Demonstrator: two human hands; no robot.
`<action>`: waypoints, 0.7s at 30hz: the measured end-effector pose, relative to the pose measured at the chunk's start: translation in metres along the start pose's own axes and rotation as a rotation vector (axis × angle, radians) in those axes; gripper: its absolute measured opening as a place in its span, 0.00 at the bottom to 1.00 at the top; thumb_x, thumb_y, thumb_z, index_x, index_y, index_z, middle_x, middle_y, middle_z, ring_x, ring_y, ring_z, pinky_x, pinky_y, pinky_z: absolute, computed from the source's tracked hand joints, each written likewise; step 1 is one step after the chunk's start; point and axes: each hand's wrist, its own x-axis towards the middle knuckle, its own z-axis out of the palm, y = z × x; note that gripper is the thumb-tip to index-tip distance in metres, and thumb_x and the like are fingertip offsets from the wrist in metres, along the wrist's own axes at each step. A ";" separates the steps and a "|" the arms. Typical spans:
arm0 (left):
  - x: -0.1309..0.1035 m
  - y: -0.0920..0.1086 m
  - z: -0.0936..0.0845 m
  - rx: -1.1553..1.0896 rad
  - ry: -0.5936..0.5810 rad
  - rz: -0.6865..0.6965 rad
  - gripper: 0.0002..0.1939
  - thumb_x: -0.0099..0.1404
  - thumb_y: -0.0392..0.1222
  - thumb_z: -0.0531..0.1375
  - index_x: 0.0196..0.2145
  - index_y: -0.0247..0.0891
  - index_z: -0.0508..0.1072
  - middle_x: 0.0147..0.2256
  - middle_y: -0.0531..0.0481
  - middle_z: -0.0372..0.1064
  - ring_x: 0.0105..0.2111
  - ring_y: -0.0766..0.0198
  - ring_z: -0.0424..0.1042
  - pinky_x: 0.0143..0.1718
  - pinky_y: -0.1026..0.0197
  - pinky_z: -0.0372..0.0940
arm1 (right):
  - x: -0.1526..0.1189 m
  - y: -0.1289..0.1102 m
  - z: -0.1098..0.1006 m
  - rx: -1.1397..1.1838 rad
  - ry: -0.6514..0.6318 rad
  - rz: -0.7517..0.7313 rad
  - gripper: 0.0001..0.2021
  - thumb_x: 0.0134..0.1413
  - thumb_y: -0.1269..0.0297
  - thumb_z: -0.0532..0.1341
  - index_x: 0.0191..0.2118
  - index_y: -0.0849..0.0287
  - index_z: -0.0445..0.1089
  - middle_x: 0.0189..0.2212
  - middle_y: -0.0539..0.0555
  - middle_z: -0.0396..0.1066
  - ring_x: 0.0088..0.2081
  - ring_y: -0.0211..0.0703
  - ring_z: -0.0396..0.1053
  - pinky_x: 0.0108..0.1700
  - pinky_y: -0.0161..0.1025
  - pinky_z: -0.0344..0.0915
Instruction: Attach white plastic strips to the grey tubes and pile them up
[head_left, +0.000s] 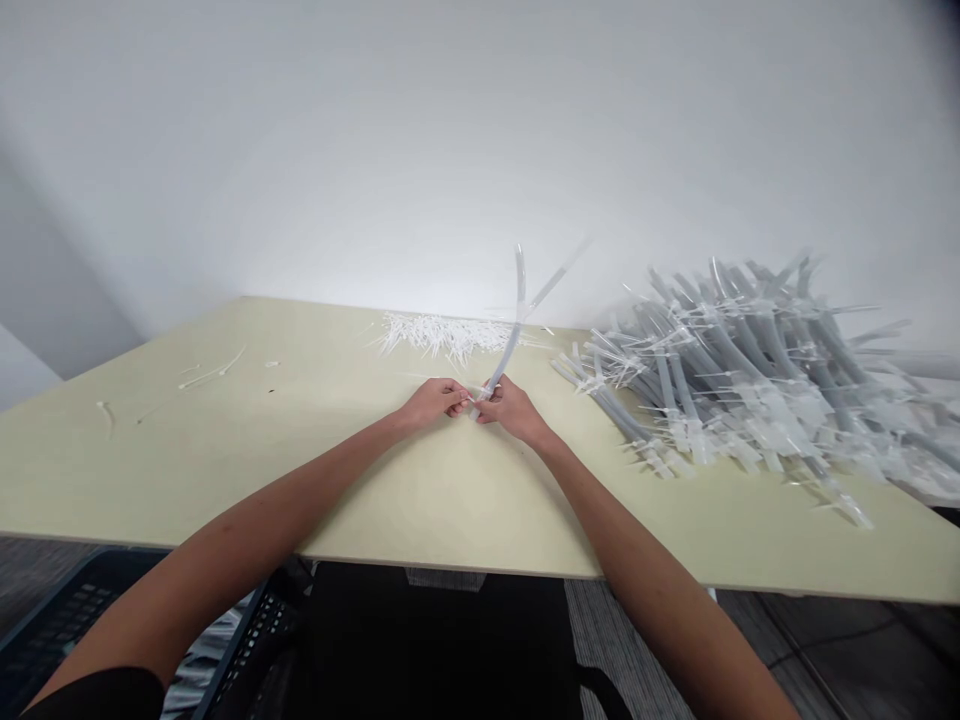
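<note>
Branched tube, one, gripped by right hand; left hand pinches one tie.

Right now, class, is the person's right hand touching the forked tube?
Touching. The head view shows the right hand gripping the forked tube near its lower end, with no gap.

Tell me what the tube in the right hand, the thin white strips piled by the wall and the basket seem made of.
Tube: perhaps silicone or soft plastic; translucent, slightly glossy, curving smoothly.
Thin white strips: probably plastic, with an opaque finish; slender, mostly straight.
Basket: likely dull, dark moulded plastic; its wall is perforated.
</note>
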 end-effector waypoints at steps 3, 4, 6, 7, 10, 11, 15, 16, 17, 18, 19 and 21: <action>0.000 -0.001 0.000 -0.023 -0.006 0.007 0.15 0.55 0.48 0.59 0.32 0.31 0.69 0.28 0.49 0.67 0.26 0.70 0.64 0.33 0.62 0.62 | -0.001 -0.002 0.000 0.002 -0.004 0.003 0.13 0.44 0.67 0.62 0.37 0.58 0.58 0.28 0.48 0.66 0.27 0.35 0.70 0.32 0.37 0.73; 0.000 -0.001 0.000 -0.024 -0.009 0.011 0.15 0.55 0.48 0.59 0.32 0.31 0.69 0.27 0.49 0.66 0.26 0.70 0.64 0.33 0.62 0.62 | -0.001 -0.002 0.000 0.000 -0.001 0.006 0.13 0.44 0.67 0.62 0.36 0.58 0.58 0.28 0.48 0.66 0.27 0.35 0.70 0.32 0.37 0.73; 0.000 0.000 0.000 -0.015 -0.016 0.018 0.15 0.55 0.48 0.59 0.32 0.31 0.69 0.27 0.49 0.66 0.26 0.70 0.64 0.33 0.62 0.62 | -0.001 -0.002 0.000 0.000 0.000 0.009 0.13 0.44 0.67 0.62 0.36 0.58 0.58 0.28 0.48 0.66 0.26 0.35 0.69 0.32 0.37 0.73; -0.001 0.000 -0.001 -0.007 -0.016 0.021 0.15 0.55 0.49 0.59 0.32 0.31 0.69 0.27 0.49 0.66 0.26 0.70 0.64 0.33 0.62 0.62 | 0.000 -0.001 0.000 0.004 0.000 0.008 0.13 0.44 0.67 0.62 0.36 0.58 0.58 0.28 0.48 0.66 0.26 0.35 0.70 0.32 0.37 0.73; -0.003 0.002 -0.001 0.008 -0.024 0.025 0.15 0.55 0.49 0.59 0.32 0.31 0.69 0.28 0.49 0.67 0.26 0.69 0.65 0.33 0.62 0.62 | 0.000 0.001 0.000 0.025 -0.004 0.001 0.13 0.43 0.67 0.63 0.36 0.58 0.59 0.28 0.48 0.67 0.26 0.35 0.70 0.32 0.37 0.73; -0.003 0.003 -0.002 0.011 -0.028 0.024 0.15 0.55 0.49 0.59 0.32 0.31 0.69 0.28 0.49 0.67 0.26 0.69 0.65 0.33 0.62 0.62 | 0.001 0.001 0.000 0.033 -0.005 -0.001 0.14 0.43 0.66 0.63 0.36 0.58 0.59 0.27 0.48 0.67 0.26 0.35 0.70 0.32 0.37 0.73; -0.005 0.005 -0.002 0.033 -0.058 0.030 0.15 0.55 0.48 0.59 0.32 0.32 0.69 0.28 0.49 0.67 0.26 0.70 0.65 0.33 0.62 0.61 | 0.000 0.001 0.000 0.045 -0.001 -0.001 0.14 0.43 0.66 0.63 0.36 0.58 0.59 0.27 0.48 0.67 0.26 0.36 0.71 0.31 0.37 0.73; -0.006 0.006 -0.002 0.043 -0.062 0.030 0.15 0.55 0.48 0.59 0.32 0.32 0.68 0.28 0.49 0.67 0.26 0.70 0.65 0.32 0.62 0.61 | 0.000 0.001 0.001 0.042 0.001 -0.003 0.14 0.43 0.66 0.64 0.35 0.58 0.59 0.27 0.48 0.68 0.26 0.37 0.71 0.31 0.37 0.73; -0.006 0.007 -0.002 0.053 -0.065 0.032 0.14 0.55 0.48 0.59 0.32 0.32 0.68 0.28 0.50 0.67 0.26 0.70 0.64 0.32 0.62 0.61 | 0.000 0.001 0.001 0.038 0.003 -0.007 0.14 0.43 0.66 0.64 0.35 0.58 0.59 0.27 0.48 0.68 0.26 0.37 0.71 0.31 0.37 0.72; -0.006 0.008 -0.001 0.064 -0.064 0.034 0.14 0.55 0.48 0.59 0.31 0.32 0.68 0.27 0.50 0.66 0.25 0.70 0.64 0.31 0.63 0.61 | 0.000 0.001 0.001 0.033 0.003 -0.012 0.14 0.43 0.66 0.64 0.35 0.58 0.59 0.27 0.48 0.68 0.26 0.37 0.71 0.31 0.37 0.72; -0.006 0.008 -0.001 0.077 -0.059 0.034 0.14 0.55 0.48 0.59 0.31 0.32 0.68 0.27 0.50 0.66 0.25 0.70 0.64 0.31 0.63 0.61 | 0.000 0.001 0.001 0.027 0.002 -0.016 0.14 0.43 0.66 0.64 0.35 0.58 0.59 0.27 0.48 0.68 0.25 0.37 0.71 0.31 0.37 0.72; -0.006 0.010 -0.001 0.106 -0.048 0.035 0.13 0.55 0.48 0.58 0.31 0.32 0.68 0.26 0.51 0.66 0.25 0.69 0.64 0.30 0.63 0.61 | 0.000 0.003 0.001 0.015 0.003 -0.024 0.13 0.44 0.65 0.63 0.35 0.58 0.59 0.27 0.48 0.68 0.24 0.37 0.71 0.31 0.37 0.72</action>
